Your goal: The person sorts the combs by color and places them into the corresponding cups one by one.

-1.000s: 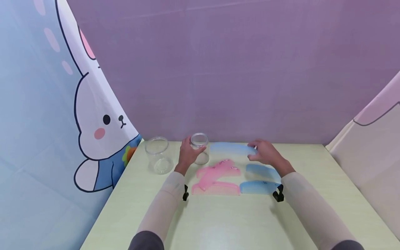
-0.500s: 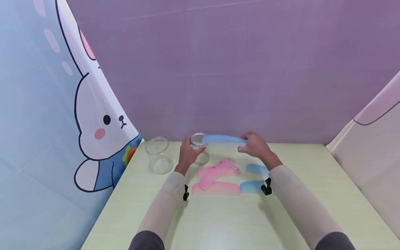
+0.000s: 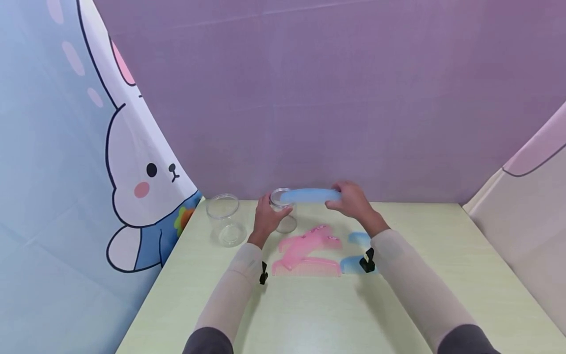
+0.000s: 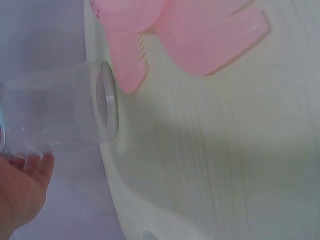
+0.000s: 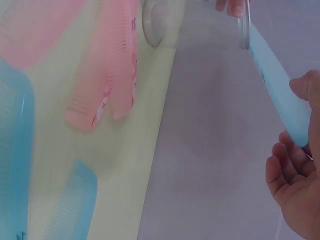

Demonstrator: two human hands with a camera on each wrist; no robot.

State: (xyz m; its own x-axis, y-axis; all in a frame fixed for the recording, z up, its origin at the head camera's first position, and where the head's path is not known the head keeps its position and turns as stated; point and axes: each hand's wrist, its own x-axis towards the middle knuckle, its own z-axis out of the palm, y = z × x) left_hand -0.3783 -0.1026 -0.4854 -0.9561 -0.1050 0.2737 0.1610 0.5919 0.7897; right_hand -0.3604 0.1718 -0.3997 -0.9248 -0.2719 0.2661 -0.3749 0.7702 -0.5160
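Note:
My left hand (image 3: 267, 218) holds the smaller clear jar (image 3: 287, 224) near its rim, thumb and fingers on either side; the jar stands upright on the table. In the left wrist view the fingertips of my left hand (image 4: 25, 190) lie against the jar's wall (image 4: 55, 112). A light-blue comb (image 3: 309, 195) is pinched at one end between thumb and fingers of my right hand (image 3: 352, 201). Held nearly level, its far end is over the jar's mouth. The right wrist view shows the comb (image 5: 280, 90) beside the jar's rim; whether it touches is unclear.
Several pink combs (image 3: 305, 268) lie overlapping on the table (image 3: 292, 314) in front of the jar. Two blue combs (image 3: 351, 265) lie to their right, partly hidden by my right arm. A larger clear jar (image 3: 225, 221) stands at left. A purple curtain (image 3: 327, 98) hangs behind.
My right hand has taken hold of the far blue comb, lifted it off the table and moved it left to the smaller jar's mouth. My left hand stays on the jar.

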